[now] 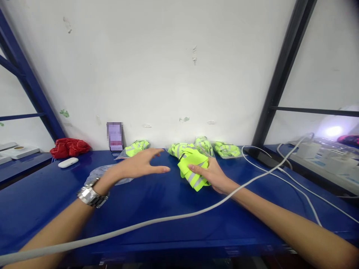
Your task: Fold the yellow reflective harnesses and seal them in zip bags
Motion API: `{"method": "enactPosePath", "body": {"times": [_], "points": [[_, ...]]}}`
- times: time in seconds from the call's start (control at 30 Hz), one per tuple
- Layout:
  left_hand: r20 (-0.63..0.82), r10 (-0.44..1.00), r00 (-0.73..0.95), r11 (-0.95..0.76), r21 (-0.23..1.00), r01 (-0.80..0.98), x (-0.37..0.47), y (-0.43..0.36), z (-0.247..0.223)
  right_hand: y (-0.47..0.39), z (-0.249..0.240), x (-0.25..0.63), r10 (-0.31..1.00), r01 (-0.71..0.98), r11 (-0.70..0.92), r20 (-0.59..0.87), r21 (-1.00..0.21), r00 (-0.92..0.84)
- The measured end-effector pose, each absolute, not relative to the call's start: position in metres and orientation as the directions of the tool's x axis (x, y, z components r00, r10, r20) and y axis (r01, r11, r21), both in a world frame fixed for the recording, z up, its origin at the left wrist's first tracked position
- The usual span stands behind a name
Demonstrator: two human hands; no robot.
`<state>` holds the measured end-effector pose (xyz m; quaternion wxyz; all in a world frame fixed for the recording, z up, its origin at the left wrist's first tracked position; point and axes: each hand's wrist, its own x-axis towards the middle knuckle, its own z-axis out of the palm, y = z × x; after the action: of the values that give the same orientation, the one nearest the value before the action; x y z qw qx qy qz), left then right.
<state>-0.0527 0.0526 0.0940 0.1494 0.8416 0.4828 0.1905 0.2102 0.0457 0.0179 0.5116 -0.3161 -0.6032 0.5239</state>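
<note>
My right hand [215,175] grips a folded neon-yellow reflective vest [193,170] with grey stripes, thumb on top, above the blue table [157,224]. To its left, my left hand [140,163] hovers with fingers and thumb apart, holding nothing; a silver watch [92,195] is on that wrist. Partly hidden under the left wrist lies a clear plastic bag [97,172]. Behind the left hand sits a bagged yellow vest [137,148]. More yellow bundles, one in a bag [227,149], rest by the wall behind the right hand.
A phone [115,136] leans upright against the wall. A red bundle [70,147] and a white earbud case [68,162] lie at the left. A white cable [168,218] runs across the foreground. Right, a dark flat device [262,157] lies near white power strips [336,162].
</note>
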Motion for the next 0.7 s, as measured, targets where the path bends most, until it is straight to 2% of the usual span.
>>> {"method": "enactPosePath", "body": {"times": [0.1,0.2,0.23,0.37,0.43,0.57,0.63,0.7], "points": [[0.136,0.913,0.385,-0.408,0.329,0.852,-0.094,0.072,0.110,0.047,0.018,0.210,0.928,-0.108,0.223,0.245,-0.969,-0.281],[-0.067,0.933,0.354,-0.319,0.305,0.897,-0.121,0.090,0.107,0.046,0.019,0.209,0.932,-0.050,0.205,0.210,-0.978,-0.295],[-0.090,0.930,0.355,-0.313,0.312,0.897,-0.125,0.094,0.103,0.046,0.019,0.208,0.932,-0.041,0.202,0.204,-0.979,-0.298],[-0.041,0.917,0.398,-0.362,0.339,0.868,-0.125,0.099,0.088,0.045,0.022,0.209,0.932,-0.087,0.194,0.211,-0.977,-0.296],[-0.064,0.912,0.406,-0.364,0.332,0.870,-0.122,0.099,0.085,0.045,0.023,0.211,0.929,-0.119,0.190,0.217,-0.975,-0.298],[-0.134,0.916,0.379,-0.345,0.220,0.912,-0.111,0.092,0.088,0.044,0.026,0.213,0.924,-0.141,0.172,0.209,-0.975,-0.319],[-0.132,0.913,0.386,-0.346,0.251,0.904,-0.102,0.084,0.089,0.042,0.027,0.214,0.921,-0.144,0.163,0.203,-0.976,-0.332],[-0.023,0.923,0.384,-0.347,0.378,0.858,-0.092,0.074,0.087,0.041,0.029,0.214,0.918,-0.148,0.164,0.205,-0.975,-0.339]]}}
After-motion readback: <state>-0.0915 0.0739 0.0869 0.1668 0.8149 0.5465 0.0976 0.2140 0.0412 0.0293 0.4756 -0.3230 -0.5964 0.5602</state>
